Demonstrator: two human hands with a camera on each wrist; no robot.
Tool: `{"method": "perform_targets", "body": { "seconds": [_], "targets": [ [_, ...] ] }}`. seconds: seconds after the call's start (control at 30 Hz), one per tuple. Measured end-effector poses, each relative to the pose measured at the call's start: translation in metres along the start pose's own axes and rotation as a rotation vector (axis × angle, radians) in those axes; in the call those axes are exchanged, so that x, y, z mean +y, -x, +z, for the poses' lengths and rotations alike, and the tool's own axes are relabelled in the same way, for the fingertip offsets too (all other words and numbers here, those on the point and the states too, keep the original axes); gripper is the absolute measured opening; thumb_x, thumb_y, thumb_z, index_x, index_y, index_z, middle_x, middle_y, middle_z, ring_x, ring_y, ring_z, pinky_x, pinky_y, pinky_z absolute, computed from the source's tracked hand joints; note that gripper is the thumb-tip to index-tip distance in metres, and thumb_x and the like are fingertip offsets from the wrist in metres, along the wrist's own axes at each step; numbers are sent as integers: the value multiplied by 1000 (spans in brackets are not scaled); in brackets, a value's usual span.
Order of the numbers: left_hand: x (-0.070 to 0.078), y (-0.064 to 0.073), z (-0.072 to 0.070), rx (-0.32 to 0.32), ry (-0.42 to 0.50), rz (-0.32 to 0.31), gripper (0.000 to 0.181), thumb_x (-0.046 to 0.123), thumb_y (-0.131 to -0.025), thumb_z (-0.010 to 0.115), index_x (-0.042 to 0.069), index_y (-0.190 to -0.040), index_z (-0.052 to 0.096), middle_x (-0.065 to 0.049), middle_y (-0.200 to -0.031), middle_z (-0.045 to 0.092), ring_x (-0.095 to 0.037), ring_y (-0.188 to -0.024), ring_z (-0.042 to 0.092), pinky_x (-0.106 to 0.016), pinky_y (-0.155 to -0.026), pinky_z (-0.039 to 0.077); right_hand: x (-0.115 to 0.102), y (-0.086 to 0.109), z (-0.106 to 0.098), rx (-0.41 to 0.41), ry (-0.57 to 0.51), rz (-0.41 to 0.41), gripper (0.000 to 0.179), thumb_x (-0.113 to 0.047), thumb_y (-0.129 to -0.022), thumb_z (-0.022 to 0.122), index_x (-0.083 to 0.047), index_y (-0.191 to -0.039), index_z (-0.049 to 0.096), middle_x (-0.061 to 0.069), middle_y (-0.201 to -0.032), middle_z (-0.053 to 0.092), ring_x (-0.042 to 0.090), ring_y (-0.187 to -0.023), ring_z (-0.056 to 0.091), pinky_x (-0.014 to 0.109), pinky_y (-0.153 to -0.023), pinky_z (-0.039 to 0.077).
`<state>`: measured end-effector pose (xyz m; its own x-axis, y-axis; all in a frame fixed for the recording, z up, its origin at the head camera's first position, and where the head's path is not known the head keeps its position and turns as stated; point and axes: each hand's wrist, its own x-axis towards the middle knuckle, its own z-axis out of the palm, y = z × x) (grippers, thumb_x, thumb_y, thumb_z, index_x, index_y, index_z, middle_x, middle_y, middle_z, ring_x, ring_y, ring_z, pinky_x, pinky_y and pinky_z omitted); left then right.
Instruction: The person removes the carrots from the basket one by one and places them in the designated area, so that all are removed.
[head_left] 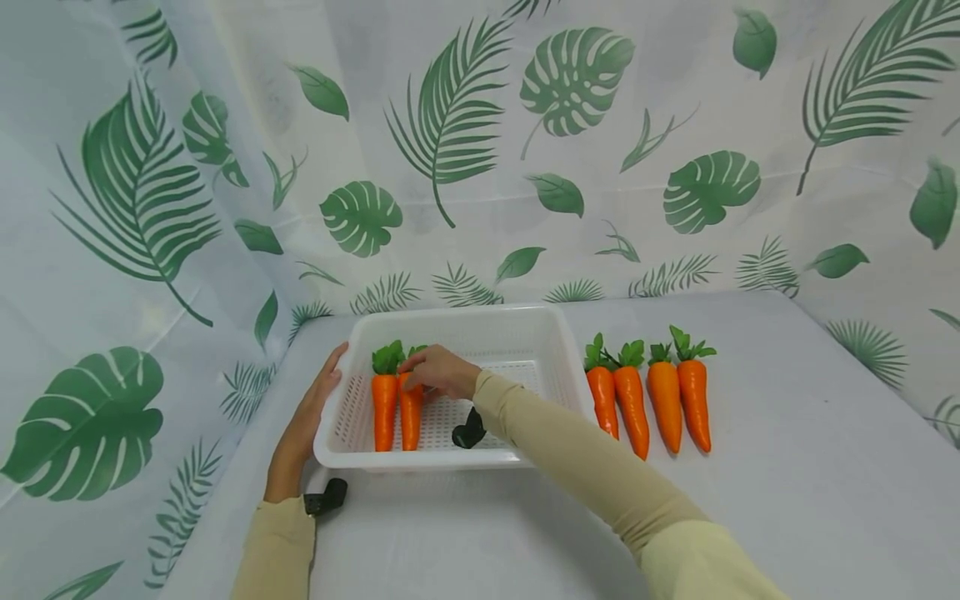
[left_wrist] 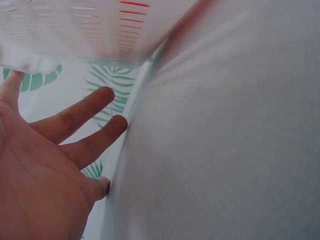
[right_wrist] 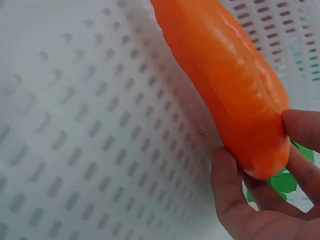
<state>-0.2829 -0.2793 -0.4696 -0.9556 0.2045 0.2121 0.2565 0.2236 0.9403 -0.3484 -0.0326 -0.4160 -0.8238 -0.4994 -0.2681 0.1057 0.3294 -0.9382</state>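
Note:
In the head view a white plastic basket (head_left: 435, 461) with a perforated floor stands on the table. Two orange carrots with green tops lie side by side along its left part. My right hand (head_left: 446, 372) pinches the inner carrot (head_left: 410, 421) near its leafy end. The right wrist view shows the thumb and fingers of that hand (right_wrist: 265, 220) around the carrot's thick end (right_wrist: 225, 85). Left of it is the outer carrot (head_left: 383, 417). My left hand (head_left: 309, 408) rests against the basket's left side, its fingers (left_wrist: 75, 117) extended and spread in the left wrist view.
Right of the basket, several more carrots (head_left: 663, 404) lie in a row, leaves pointing away from me. A black wrist camera (head_left: 326, 497) sits on the left wrist, another (head_left: 470, 431) on the right. A leaf-printed curtain (head_left: 480, 150) encloses the back and sides.

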Motion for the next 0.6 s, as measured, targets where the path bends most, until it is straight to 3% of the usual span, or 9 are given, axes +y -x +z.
{"method": "perform_targets", "body": {
  "seconds": [0.3,0.6],
  "targets": [
    [4,2,2,2,-10,-19,59,44,-118,25,29,-174,14,-13,-173,26,-41,-137,42,-27,-97,51,-9,5,-7,-29,-56,-14,42,1,-94,72,5,-136,69,10,-115,68,22,-89,60,46,-94,58],
    [4,2,3,5,-14,-25,59,45,-118,25,29,-174,14,-12,-174,24,-40,-137,41,-25,-97,50,-14,8,-15,-57,-113,-19,41,-2,-97,72,6,-137,68,11,-123,70,26,-95,64,41,-91,59]
  ]
}}
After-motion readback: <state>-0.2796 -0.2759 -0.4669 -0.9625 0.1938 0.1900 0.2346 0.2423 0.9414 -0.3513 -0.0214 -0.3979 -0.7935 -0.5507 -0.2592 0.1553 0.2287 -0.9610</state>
